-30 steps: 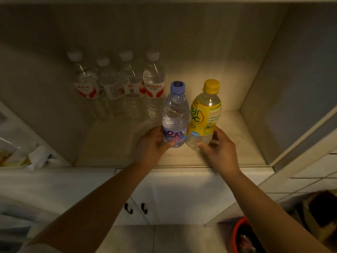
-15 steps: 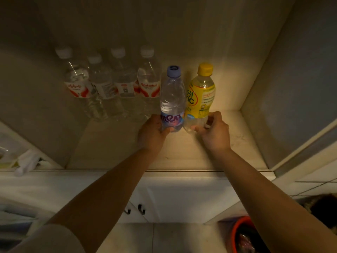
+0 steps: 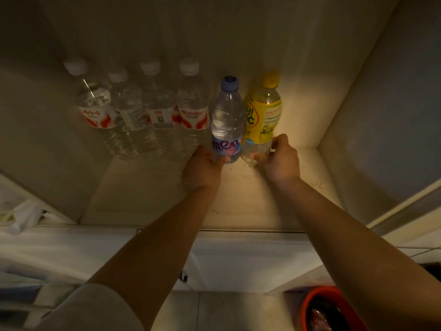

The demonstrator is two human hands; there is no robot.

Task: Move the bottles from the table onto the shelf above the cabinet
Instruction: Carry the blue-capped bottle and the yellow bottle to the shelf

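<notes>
Placement step — the left hand point(image 3: 202, 167) has its fingers wrapped around the base of the purple-capped water bottle point(image 3: 226, 120), and the right hand point(image 3: 280, 158) pinches the base of the yellow-capped drink bottle point(image 3: 262, 115). Both stand upright on the shelf point(image 3: 238, 199), just right of the four white-capped water bottles point(image 3: 143, 111) at the back wall. Next move, by judgement: confirm both bases sit flat, then open the fingers and withdraw without tipping either bottle.

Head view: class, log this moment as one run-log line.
left hand: holds purple-capped bottle | right hand: holds yellow bottle | both upright on shelf, beside four white-capped bottles
</notes>
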